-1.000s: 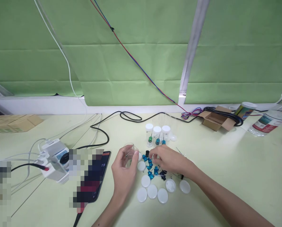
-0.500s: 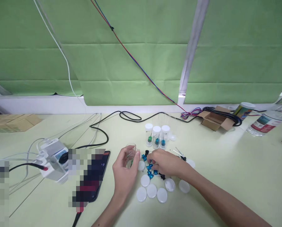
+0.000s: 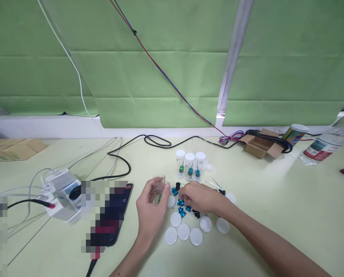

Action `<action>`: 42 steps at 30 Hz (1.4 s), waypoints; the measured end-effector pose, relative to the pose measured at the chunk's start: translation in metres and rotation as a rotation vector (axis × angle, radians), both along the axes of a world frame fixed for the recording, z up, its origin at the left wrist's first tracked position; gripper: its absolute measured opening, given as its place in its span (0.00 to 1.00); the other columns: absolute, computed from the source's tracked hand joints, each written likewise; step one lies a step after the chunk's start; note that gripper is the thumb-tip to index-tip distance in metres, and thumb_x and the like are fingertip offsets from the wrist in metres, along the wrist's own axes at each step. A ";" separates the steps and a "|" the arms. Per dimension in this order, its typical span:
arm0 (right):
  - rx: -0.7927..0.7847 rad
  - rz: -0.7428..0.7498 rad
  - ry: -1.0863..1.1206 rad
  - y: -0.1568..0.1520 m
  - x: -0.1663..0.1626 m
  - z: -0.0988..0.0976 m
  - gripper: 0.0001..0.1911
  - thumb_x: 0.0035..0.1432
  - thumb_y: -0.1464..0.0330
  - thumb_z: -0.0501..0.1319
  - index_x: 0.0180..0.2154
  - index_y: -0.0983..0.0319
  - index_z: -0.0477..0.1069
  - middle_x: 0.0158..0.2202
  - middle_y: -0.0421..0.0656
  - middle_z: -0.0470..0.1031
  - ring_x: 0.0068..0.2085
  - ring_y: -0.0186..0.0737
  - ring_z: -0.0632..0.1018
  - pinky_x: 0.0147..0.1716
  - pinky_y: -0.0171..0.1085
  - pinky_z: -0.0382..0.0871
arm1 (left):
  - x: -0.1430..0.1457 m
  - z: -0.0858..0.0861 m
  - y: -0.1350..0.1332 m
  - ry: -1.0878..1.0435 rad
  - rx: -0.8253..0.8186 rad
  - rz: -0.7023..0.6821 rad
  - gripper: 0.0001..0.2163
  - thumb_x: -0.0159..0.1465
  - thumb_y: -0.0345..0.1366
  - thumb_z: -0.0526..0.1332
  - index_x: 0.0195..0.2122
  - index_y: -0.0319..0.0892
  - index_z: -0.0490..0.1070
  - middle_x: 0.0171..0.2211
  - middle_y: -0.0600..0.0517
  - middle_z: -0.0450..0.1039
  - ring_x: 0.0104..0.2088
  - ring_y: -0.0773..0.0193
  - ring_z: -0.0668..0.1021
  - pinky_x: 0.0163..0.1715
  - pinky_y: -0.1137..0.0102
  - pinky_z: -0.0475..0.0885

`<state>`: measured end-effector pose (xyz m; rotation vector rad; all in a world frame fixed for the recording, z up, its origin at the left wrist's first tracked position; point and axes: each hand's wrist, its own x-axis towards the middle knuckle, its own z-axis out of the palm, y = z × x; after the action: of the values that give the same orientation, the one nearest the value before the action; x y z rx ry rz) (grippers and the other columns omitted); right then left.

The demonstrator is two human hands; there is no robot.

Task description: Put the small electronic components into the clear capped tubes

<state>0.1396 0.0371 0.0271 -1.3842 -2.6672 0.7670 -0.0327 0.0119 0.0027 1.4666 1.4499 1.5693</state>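
Observation:
My left hand (image 3: pixel 150 209) is wrapped round a small clear vial (image 3: pixel 159 186), held upright just above the table, with something green inside. My right hand (image 3: pixel 200 198) lies over a pile of small blue and black capacitors (image 3: pixel 181 202), its fingertips pinched together at the pile; what they grip is too small to name. Three capped vials (image 3: pixel 190 166) stand in a row behind the pile, each with one capacitor inside. Several loose white caps (image 3: pixel 183 231) lie in front of my hands.
A phone (image 3: pixel 114 215) and a white power strip (image 3: pixel 60 194) with cables lie to the left. Black cable loops across the back. A cardboard box (image 3: pixel 261 144), a can and a water bottle (image 3: pixel 318 148) sit at the far right. A flat carton (image 3: pixel 13 148) lies far left.
My right hand slid a little left and lower into the capacitor pile. The left hand kept hold of the vial, almost still. The view shifted slightly.

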 end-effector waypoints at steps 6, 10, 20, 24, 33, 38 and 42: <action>0.005 -0.003 0.000 0.000 0.001 0.000 0.09 0.56 0.76 0.57 0.38 0.62 0.73 0.33 0.44 0.74 0.33 0.37 0.72 0.26 0.31 0.54 | 0.001 0.001 0.000 0.011 0.011 -0.007 0.12 0.58 0.40 0.66 0.40 0.41 0.72 0.36 0.48 0.75 0.35 0.62 0.78 0.39 0.68 0.76; 0.001 -0.028 -0.017 -0.001 0.003 0.007 0.08 0.56 0.75 0.58 0.38 0.63 0.73 0.34 0.44 0.74 0.33 0.37 0.72 0.26 0.31 0.54 | 0.001 0.002 0.000 0.010 0.011 -0.002 0.11 0.58 0.40 0.66 0.40 0.41 0.72 0.36 0.49 0.75 0.34 0.63 0.78 0.38 0.69 0.76; -0.017 -0.006 -0.034 0.000 0.012 0.011 0.11 0.56 0.78 0.57 0.40 0.62 0.73 0.36 0.46 0.74 0.37 0.40 0.73 0.28 0.31 0.57 | 0.001 0.002 -0.001 0.014 -0.007 -0.004 0.11 0.58 0.41 0.66 0.39 0.42 0.72 0.36 0.49 0.76 0.35 0.63 0.78 0.38 0.70 0.75; -0.040 0.002 -0.067 0.001 0.013 0.010 0.13 0.55 0.78 0.56 0.40 0.62 0.73 0.36 0.46 0.74 0.37 0.40 0.72 0.26 0.31 0.55 | 0.001 0.002 -0.001 0.012 -0.009 -0.016 0.12 0.58 0.41 0.66 0.40 0.41 0.72 0.35 0.49 0.76 0.35 0.62 0.78 0.38 0.69 0.76; -0.090 0.019 -0.101 0.002 0.016 0.009 0.10 0.55 0.77 0.55 0.36 0.61 0.72 0.38 0.45 0.73 0.41 0.43 0.72 0.28 0.32 0.55 | 0.001 0.002 0.000 0.024 -0.012 -0.020 0.12 0.58 0.41 0.66 0.39 0.41 0.72 0.35 0.48 0.76 0.35 0.61 0.78 0.38 0.67 0.76; -0.113 0.026 -0.122 0.001 0.015 0.014 0.09 0.56 0.77 0.55 0.37 0.62 0.72 0.38 0.46 0.72 0.41 0.43 0.72 0.27 0.33 0.55 | 0.001 0.002 0.000 0.025 -0.003 -0.027 0.11 0.58 0.40 0.66 0.39 0.41 0.72 0.34 0.49 0.75 0.34 0.61 0.78 0.38 0.67 0.76; -0.123 0.044 -0.120 0.002 0.014 0.014 0.09 0.57 0.77 0.55 0.37 0.62 0.72 0.38 0.46 0.73 0.40 0.42 0.72 0.28 0.33 0.55 | 0.001 0.003 -0.001 0.025 -0.007 -0.034 0.11 0.58 0.40 0.65 0.40 0.41 0.72 0.35 0.48 0.75 0.35 0.62 0.78 0.39 0.67 0.76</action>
<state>0.1534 0.0388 0.0415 -1.4477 -2.7927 0.8938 -0.0317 0.0109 0.0060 1.5048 1.4356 1.5287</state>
